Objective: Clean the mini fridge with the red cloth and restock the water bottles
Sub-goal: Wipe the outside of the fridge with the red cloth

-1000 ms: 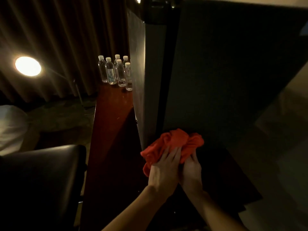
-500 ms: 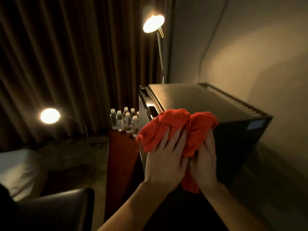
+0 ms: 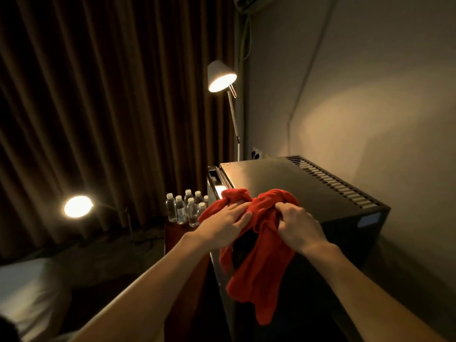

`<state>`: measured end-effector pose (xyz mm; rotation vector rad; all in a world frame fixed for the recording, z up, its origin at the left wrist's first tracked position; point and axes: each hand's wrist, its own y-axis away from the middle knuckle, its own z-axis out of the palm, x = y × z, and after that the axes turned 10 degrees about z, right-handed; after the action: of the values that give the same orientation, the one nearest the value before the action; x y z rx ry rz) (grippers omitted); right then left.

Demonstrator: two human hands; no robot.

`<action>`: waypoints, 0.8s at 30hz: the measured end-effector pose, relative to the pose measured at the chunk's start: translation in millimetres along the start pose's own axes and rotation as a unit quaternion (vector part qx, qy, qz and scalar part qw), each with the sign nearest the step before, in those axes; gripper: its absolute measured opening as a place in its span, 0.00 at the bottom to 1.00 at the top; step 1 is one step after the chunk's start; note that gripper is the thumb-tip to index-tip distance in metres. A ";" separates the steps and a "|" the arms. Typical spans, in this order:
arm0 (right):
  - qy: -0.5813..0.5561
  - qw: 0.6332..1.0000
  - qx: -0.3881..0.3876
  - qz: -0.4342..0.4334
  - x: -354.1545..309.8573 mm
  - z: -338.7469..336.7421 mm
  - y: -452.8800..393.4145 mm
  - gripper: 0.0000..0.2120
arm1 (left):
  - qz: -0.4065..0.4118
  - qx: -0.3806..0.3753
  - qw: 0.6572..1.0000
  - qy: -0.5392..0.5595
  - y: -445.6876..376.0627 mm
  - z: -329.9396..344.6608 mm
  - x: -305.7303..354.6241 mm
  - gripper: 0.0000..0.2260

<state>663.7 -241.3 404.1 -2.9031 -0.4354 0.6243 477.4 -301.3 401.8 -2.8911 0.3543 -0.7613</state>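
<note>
You hold the red cloth (image 3: 256,245) in front of you with both hands, over the near front corner of the mini fridge (image 3: 308,188). Your left hand (image 3: 223,224) lies on the bunched top of the cloth with fingers nearly straight, pressing it. Your right hand (image 3: 299,223) has its fingers curled tight into the cloth, gripping a fold. The rest of the cloth hangs down loose, in front of the fridge. The water bottles (image 3: 186,209) stand in a small group on the dark red stand (image 3: 172,233), at its far end, just left of the fridge and not touched yet. It looks like you are getting the cloth ready for wiping, so the cleaning step is in hand. Next you likely need to fold the cloth into a flat pad and press it on the fridge top.
</note>
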 end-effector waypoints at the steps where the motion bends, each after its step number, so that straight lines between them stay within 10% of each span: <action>1: 0.002 1.000 -0.001 0.001 -1.3 0.4 -1.9 0.12 | -0.002 0.006 1.000 -0.003 0.2 2.2 -4.9 0.22; 18: 0.048 0.994 0.028 0.098 -49.0 30.7 -118.7 0.16 | 0.143 -0.027 0.988 -0.050 -134.1 -31.0 -117.6 0.16; 24: 0.053 0.981 0.038 0.185 -72.4 47.2 -143.9 0.14 | 0.228 -0.024 0.972 -0.042 -176.3 -24.8 -174.8 0.28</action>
<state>544.7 -123.6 417.2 -2.9449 0.1456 0.5117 351.2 -87.9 373.9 -2.7071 0.9914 -0.5531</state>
